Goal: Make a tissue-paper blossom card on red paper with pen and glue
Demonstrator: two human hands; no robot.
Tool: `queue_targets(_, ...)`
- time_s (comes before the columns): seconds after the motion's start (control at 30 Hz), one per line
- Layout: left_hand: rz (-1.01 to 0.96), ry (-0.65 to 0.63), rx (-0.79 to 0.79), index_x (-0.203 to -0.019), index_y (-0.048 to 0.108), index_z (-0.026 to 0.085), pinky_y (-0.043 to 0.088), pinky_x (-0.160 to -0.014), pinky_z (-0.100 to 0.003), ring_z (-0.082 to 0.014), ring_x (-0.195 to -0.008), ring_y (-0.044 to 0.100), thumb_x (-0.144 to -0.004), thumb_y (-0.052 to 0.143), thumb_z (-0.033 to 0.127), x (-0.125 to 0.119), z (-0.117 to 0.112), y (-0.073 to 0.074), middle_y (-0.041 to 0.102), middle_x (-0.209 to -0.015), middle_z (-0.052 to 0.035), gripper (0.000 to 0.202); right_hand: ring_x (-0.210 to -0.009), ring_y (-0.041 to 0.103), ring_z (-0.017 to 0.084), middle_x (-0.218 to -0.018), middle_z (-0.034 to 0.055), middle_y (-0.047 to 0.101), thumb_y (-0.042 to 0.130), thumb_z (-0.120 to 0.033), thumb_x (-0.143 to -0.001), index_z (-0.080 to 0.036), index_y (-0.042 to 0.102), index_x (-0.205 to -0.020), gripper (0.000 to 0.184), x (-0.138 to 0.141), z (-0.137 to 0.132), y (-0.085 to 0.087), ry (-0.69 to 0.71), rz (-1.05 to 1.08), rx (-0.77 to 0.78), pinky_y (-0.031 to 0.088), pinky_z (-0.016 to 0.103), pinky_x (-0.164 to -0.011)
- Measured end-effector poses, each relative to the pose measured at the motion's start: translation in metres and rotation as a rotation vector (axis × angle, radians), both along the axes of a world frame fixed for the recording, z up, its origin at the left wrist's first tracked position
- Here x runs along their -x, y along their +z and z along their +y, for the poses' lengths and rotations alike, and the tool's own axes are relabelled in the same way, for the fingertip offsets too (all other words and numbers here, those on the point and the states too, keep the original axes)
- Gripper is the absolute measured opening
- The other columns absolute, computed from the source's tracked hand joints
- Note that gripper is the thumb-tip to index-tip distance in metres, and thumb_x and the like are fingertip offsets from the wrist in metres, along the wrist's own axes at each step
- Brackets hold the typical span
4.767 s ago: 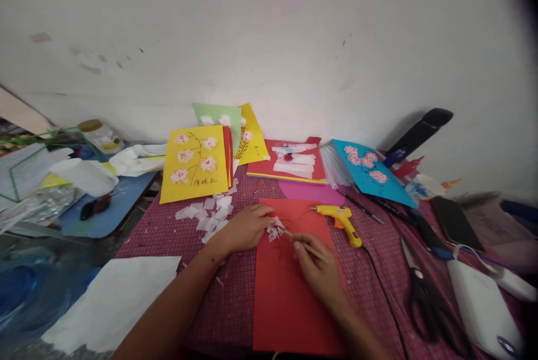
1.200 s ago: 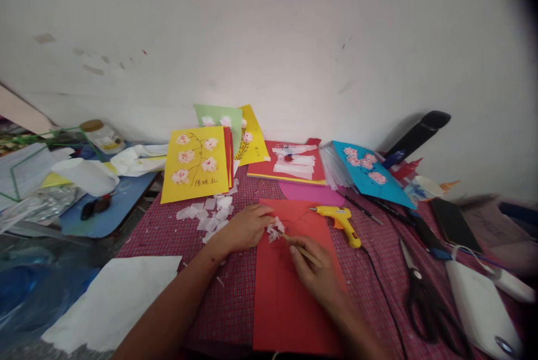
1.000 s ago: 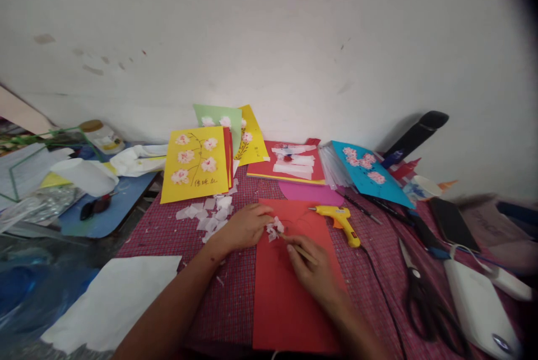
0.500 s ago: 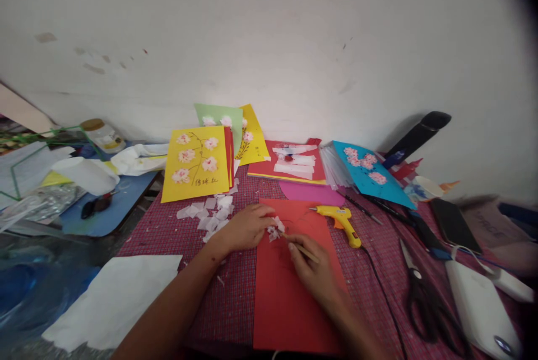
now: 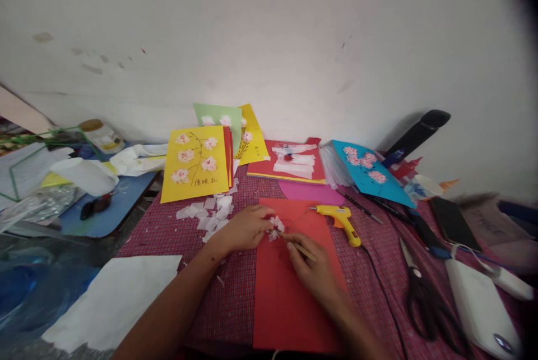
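Observation:
A red card (image 5: 290,298) lies flat on the checked cloth in front of me. Near its top left sits a small white and pink tissue flower (image 5: 276,227). My left hand (image 5: 244,229) rests curled at the card's left edge, its fingertips pinching the flower. My right hand (image 5: 313,269) lies on the card and grips a thin wooden stick (image 5: 297,244) like a pen, its tip touching the flower.
A yellow glue gun (image 5: 341,220) lies right of the card, its cord trailing towards me. Scissors (image 5: 422,292), pens, a phone (image 5: 454,222) and a white box sit at the right. Finished flower cards (image 5: 194,164) lean on the wall; tissue scraps (image 5: 210,213) and a white sheet (image 5: 111,301) lie left.
Both hands stay at the flower with only small shifts. The stick's tip has crept slightly closer to the flower and the right hand has edged left.

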State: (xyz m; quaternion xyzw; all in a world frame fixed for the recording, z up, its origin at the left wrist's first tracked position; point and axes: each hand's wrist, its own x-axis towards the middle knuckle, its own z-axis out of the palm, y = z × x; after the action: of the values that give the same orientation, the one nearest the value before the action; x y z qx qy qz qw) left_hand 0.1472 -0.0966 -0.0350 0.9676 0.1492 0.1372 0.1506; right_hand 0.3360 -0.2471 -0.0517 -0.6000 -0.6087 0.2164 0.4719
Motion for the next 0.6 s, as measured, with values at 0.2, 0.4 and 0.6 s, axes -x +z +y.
queue_targets(0.2, 0.007, -0.009, -0.007, -0.110, 0.072, 0.023, 0.045, -0.107, -0.039, -0.0220, -0.121, 0.058, -0.087, 0.052, 0.008, 0.0001, 0.0003, 0.0011, 0.061, -0.134, -0.0067, 0.034, -0.085, 0.072, 0.020, -0.097, 0.0051, 0.076, 0.054, -0.025, -0.097, -0.023, 0.070, -0.105, 0.019, -0.0004, 0.0013, -0.0030, -0.007, -0.025, 0.026, 0.057, 0.030, -0.075)
queue_targets(0.4, -0.022, 0.006, 0.007, -0.111, 0.073, 0.024, 0.045, -0.107, -0.038, -0.0214, -0.122, 0.058, -0.089, 0.049, 0.008, 0.0005, 0.0005, -0.0008, 0.062, -0.133, -0.0061, 0.036, -0.084, 0.071, 0.019, -0.096, 0.0047, 0.075, 0.053, -0.025, -0.097, -0.023, 0.070, -0.104, 0.018, -0.0016, -0.0006, -0.0017, -0.010, -0.018, 0.029, 0.056, 0.029, -0.072)
queue_targets(0.6, 0.011, 0.013, 0.030, -0.121, 0.068, 0.027, 0.044, -0.107, -0.039, -0.0217, -0.123, 0.056, -0.086, 0.050, 0.005, -0.0005, -0.0003, -0.0002, 0.059, -0.137, -0.0050, 0.045, -0.084, 0.071, 0.019, -0.094, 0.0038, 0.075, 0.054, -0.023, -0.096, -0.024, 0.069, -0.104, 0.017, -0.0004, -0.0010, 0.0020, 0.015, -0.046, 0.015, 0.056, 0.030, -0.074)
